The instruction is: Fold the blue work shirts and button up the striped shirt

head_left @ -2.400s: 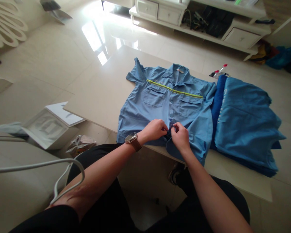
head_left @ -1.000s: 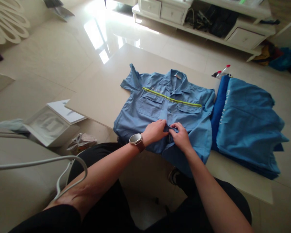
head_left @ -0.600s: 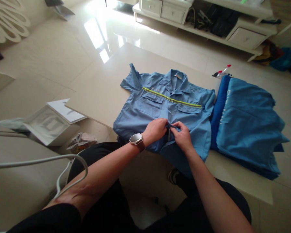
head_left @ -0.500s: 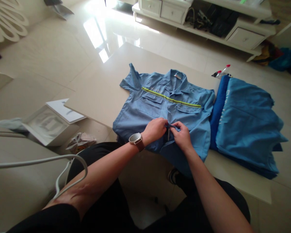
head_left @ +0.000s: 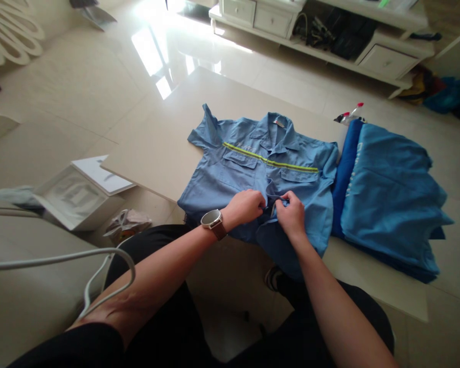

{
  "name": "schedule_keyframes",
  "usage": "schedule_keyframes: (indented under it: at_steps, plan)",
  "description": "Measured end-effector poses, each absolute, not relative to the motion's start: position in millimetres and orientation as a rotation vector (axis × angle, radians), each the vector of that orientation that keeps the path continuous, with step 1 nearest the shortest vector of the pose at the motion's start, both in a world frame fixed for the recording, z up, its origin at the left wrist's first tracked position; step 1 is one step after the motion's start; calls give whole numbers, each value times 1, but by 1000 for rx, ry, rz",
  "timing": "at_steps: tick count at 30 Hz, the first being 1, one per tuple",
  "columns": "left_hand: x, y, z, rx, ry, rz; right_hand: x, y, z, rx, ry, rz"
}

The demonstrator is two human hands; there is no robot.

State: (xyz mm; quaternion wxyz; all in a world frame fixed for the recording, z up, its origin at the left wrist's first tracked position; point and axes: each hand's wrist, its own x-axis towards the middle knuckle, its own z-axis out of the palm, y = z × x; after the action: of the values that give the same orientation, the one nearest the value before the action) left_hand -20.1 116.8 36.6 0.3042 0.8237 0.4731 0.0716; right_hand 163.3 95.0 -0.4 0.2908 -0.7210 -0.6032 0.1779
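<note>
A light blue work shirt (head_left: 230, 176) with a yellow-green stripe across the chest lies face up on a low beige table (head_left: 164, 148), collar away from me, its hem hanging over the near edge. My left hand (head_left: 245, 207), a watch on its wrist, pinches the left side of the shirt's front opening low down. My right hand (head_left: 290, 217) pinches the right side of the same opening. Both hands are closed on the cloth and nearly touch each other.
A pile of brighter blue garments (head_left: 387, 194) lies on the table's right part, with a small red-capped bottle (head_left: 354, 110) behind it. An open white box (head_left: 76, 197) stands on the floor at left. A white hanger (head_left: 99, 271) rests near my left thigh. A white cabinet (head_left: 329, 30) lines the far wall.
Both hands stayed at the shirt's front opening, shifting slightly along it. The shirt slid a little toward me and its lower right flap bunched.
</note>
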Motion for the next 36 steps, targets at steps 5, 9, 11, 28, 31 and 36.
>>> schedule_keyframes:
  at_steps: [5, 9, 11, 28, 31, 36]
  plan:
    - [-23, 115, 33, 2101, 1116, -87, 170, 95, 2, -2062, -1890, 410]
    - [-22, 114, 35, 2132, 1166, -118, 164, 91, 5, -1854, -2040, 415]
    - [-22, 114, 36, 2186, 1254, -55, 161, 88, 4, -1695, -2186, 442]
    - [-26, 112, 26, 2317, 1411, 20, 151, 85, 3, -1775, -2106, 631]
    - [-22, 111, 28, 2298, 1427, 15, 149, 82, 5, -1763, -1996, 650]
    - [-15, 107, 28, 2267, 1470, 15, 150, 81, 8, -1720, -1798, 736]
